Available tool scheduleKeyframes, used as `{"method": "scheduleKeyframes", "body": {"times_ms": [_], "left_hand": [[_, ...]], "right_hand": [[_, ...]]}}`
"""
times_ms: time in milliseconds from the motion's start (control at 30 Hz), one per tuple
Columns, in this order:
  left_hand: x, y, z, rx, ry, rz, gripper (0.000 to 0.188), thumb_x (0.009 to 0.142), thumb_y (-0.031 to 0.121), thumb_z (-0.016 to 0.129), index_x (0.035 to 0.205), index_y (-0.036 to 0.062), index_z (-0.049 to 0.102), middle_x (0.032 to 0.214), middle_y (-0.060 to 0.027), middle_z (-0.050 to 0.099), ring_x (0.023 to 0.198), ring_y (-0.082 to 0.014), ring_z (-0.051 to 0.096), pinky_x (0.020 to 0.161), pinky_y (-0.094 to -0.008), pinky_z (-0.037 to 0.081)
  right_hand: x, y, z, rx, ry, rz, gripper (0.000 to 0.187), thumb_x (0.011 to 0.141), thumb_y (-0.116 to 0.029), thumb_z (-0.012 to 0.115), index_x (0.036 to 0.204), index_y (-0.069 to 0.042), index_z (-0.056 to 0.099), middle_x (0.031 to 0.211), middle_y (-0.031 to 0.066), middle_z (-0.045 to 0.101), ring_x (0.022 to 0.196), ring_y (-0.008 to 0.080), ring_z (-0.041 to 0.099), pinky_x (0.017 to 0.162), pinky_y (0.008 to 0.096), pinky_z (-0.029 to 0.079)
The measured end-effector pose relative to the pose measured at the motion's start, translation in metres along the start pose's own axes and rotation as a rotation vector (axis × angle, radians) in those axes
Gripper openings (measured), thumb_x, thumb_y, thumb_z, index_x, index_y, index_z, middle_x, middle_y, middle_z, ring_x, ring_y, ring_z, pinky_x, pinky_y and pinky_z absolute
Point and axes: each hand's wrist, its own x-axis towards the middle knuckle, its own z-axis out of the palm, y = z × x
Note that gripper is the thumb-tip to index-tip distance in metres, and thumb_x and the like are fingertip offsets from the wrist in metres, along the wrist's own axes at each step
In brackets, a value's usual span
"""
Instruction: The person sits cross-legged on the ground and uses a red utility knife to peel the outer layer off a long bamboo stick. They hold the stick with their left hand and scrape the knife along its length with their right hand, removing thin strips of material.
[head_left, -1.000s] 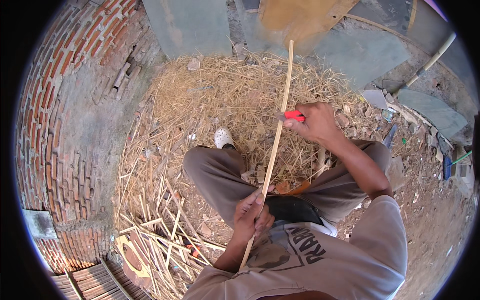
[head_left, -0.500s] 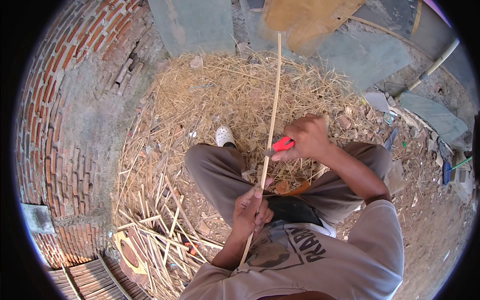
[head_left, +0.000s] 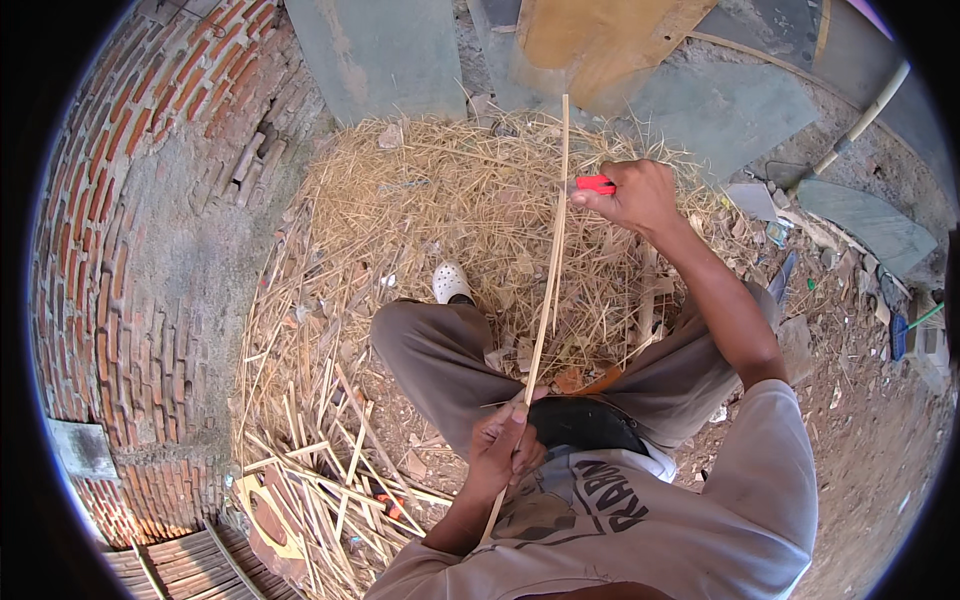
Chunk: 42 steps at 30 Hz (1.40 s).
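Note:
A long, pale bamboo strip (head_left: 541,340) runs upright from my lap toward the straw. My left hand (head_left: 506,447) is closed around its lower part, and the end passes under that forearm. My right hand (head_left: 642,196) grips a red-handled knife (head_left: 596,185) farther out, fingers wrapped round the handle. The knife's blade touches the strip near its far end. Below the blade, a thin sliver (head_left: 556,300) stands slightly apart along the strip's right side. A black pad (head_left: 585,424) lies across my lap beside my left hand.
Dry shavings (head_left: 450,200) cover the ground ahead. Cut bamboo sticks (head_left: 345,480) are heaped at the lower left, by a brick wall (head_left: 110,300). Grey boards (head_left: 385,60) and a tan board (head_left: 610,45) stand at the back. A white clog (head_left: 450,281) is on my foot.
My right hand and the knife have moved away from me along the strip, toward its far end. A sliver has lifted from the strip. My left hand stays in nearly the same place.

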Motion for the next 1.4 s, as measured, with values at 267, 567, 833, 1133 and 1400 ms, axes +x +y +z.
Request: {"method": "scheduleKeyframes", "body": {"times_ms": [267,567,833,1133,1400], "left_hand": [[0.001,0.002,0.004,0.061,-0.105,-0.004,0.039,0.105,0.021,0.040,0.137,-0.0002,0.046,0.048,0.0020,0.033,0.038,-0.0057,0.027,0.042,-0.0229,0.027],[-0.002,-0.009,-0.007,0.438,-0.031,0.040,0.037,0.104,0.016,0.042,0.137,0.0011,0.047,0.049,0.0030,0.041,0.039,-0.0029,0.034,0.040,-0.0203,0.029],[0.030,0.013,-0.004,0.513,0.124,0.206,0.039,0.102,0.013,0.045,0.140,0.0032,0.045,0.049,0.0032,0.042,0.038,-0.0026,0.037,0.036,-0.0191,0.027],[0.036,0.021,0.012,0.560,0.100,0.275,0.039,0.102,0.011,0.045,0.140,0.0020,0.045,0.054,0.0061,0.042,0.045,-0.0003,0.037,0.042,-0.0179,0.030],[0.031,0.021,0.015,0.610,0.082,0.268,0.040,0.101,0.008,0.046,0.140,0.0021,0.045,0.056,0.0076,0.042,0.047,0.0004,0.038,0.044,-0.0173,0.031]], "right_hand": [[0.028,0.042,-0.017,-0.070,0.086,0.177,0.072,0.077,-0.078,0.051,0.066,-0.008,0.067,0.054,0.0109,0.059,0.054,0.0305,0.062,0.051,0.0416,0.047],[0.048,0.145,-0.036,-0.002,0.041,0.832,0.079,0.084,-0.077,0.039,0.071,-0.005,0.069,0.065,0.0165,0.065,0.073,0.0343,0.067,0.069,0.0451,0.050],[-0.043,-0.042,-0.026,0.174,-0.152,-0.083,0.068,0.073,-0.076,0.059,0.059,-0.009,0.063,0.047,0.0082,0.053,0.044,0.0269,0.058,0.045,0.0385,0.045],[-0.039,-0.052,-0.018,0.218,0.083,-0.364,0.066,0.057,-0.074,0.072,0.053,-0.011,0.051,0.048,0.0031,0.047,0.043,0.0235,0.052,0.044,0.0359,0.041],[-0.013,-0.012,-0.004,0.040,0.125,-0.122,0.067,0.066,-0.076,0.065,0.054,-0.011,0.057,0.044,0.0061,0.049,0.041,0.0247,0.055,0.042,0.0367,0.042]]}}
